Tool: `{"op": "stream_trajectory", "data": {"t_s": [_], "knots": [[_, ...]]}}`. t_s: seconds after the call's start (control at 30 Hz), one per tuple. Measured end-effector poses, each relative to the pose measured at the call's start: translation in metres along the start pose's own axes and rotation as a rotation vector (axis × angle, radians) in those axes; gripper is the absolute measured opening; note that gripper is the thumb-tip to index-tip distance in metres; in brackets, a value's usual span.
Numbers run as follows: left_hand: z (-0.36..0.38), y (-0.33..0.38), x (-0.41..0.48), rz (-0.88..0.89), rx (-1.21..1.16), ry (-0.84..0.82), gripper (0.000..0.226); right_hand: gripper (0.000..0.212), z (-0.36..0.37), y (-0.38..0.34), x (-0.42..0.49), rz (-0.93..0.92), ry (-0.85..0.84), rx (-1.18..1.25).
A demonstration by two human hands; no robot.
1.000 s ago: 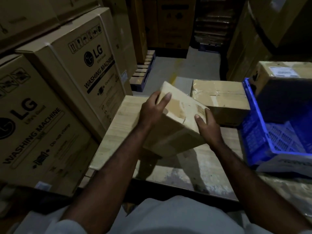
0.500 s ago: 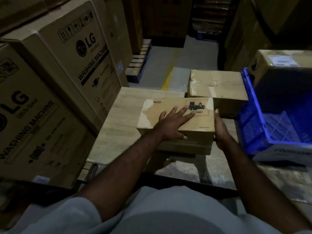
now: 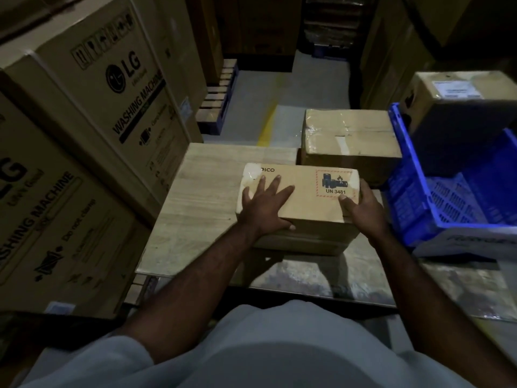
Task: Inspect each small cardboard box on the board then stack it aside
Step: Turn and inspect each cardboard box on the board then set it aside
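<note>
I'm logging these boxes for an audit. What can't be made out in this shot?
All in the head view.
- Lower box: top face and any markings covered by the upper box.
- White label on the far-right box: print blurred, too small.
- Upper box's print left of "PICO": lost in tape glare.
- Blue crate: right part cut off by the frame edge.

left grip [image 3: 265, 210] lies flat and spread, right grip [image 3: 362, 212] curled.
</note>
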State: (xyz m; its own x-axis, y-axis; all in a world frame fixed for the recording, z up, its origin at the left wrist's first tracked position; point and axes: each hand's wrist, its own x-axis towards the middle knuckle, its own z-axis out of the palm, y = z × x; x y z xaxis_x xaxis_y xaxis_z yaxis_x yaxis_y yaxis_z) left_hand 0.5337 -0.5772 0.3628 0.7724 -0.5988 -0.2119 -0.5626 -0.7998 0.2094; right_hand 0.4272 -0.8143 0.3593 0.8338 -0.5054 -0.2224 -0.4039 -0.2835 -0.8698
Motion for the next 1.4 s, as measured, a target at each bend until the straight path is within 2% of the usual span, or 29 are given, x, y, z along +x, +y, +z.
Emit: {"op": "stream_trajectory", "data": {"t_s": [0.13, 0.23, 0.33, 0.4, 0.47, 0.53, 0.67, 0.8, 0.87, 1.0, 1.13, 1.27, 1.33, 1.4], "knots": [[0.006, -0.006, -0.02, -0.241, -0.081, 0.113, 0.123, 0.056, 0.004, -0.005, -0.008, -0.116, 0.016, -0.122], [0.011, -0.01, -0.031, -0.417, -0.29, 0.139, 0.136, 0.053, 0.008, -0.003, -0.012, -0.144, 0.037, -0.143], [0.017, -0.014, -0.039, -0.465, -0.53, 0.241, 0.146, 0.042, 0.012, 0.001, -0.012, -0.172, 0.04, -0.184], [0.018, -0.016, -0.044, -0.438, -0.619, 0.281, 0.147, 0.049, 0.014, 0.007, -0.008, -0.159, 0.045, -0.224], [0.015, -0.017, -0.047, -0.396, -0.603, 0.283, 0.146, 0.054, 0.017, 0.009, -0.005, -0.132, 0.089, -0.243], [0.007, -0.018, -0.049, -0.333, -0.544, 0.307, 0.145, 0.051, 0.018, 0.001, -0.009, -0.135, 0.14, -0.241], [-0.027, -0.019, -0.053, -0.186, -0.422, 0.51, 0.14, 0.052, 0.023, 0.004, -0.004, -0.114, 0.163, -0.096], [-0.064, -0.006, -0.052, 0.026, -0.287, 0.775, 0.129, 0.066, 0.043, 0.013, 0.007, -0.027, 0.041, 0.039], [-0.073, 0.003, -0.045, 0.135, -0.159, 0.828, 0.114, 0.066, 0.054, 0.021, 0.016, 0.003, -0.076, 0.115], [-0.068, 0.013, -0.032, 0.196, -0.023, 0.656, 0.1, 0.069, 0.068, 0.036, 0.026, 0.06, -0.211, 0.232], [-0.059, 0.027, -0.027, 0.339, 0.059, 0.518, 0.098, 0.048, 0.061, 0.023, 0.011, 0.172, -0.253, 0.347], [-0.043, 0.039, -0.022, 0.393, 0.188, 0.363, 0.096, 0.028, 0.041, 0.021, 0.008, 0.207, -0.186, 0.455], [-0.034, 0.04, -0.024, 0.37, 0.238, 0.332, 0.092, 0.027, 0.026, 0.018, 0.003, 0.164, -0.118, 0.518], [-0.029, 0.036, -0.03, 0.314, 0.265, 0.327, 0.09, 0.036, 0.011, 0.007, -0.007, 0.095, -0.051, 0.556]]}}
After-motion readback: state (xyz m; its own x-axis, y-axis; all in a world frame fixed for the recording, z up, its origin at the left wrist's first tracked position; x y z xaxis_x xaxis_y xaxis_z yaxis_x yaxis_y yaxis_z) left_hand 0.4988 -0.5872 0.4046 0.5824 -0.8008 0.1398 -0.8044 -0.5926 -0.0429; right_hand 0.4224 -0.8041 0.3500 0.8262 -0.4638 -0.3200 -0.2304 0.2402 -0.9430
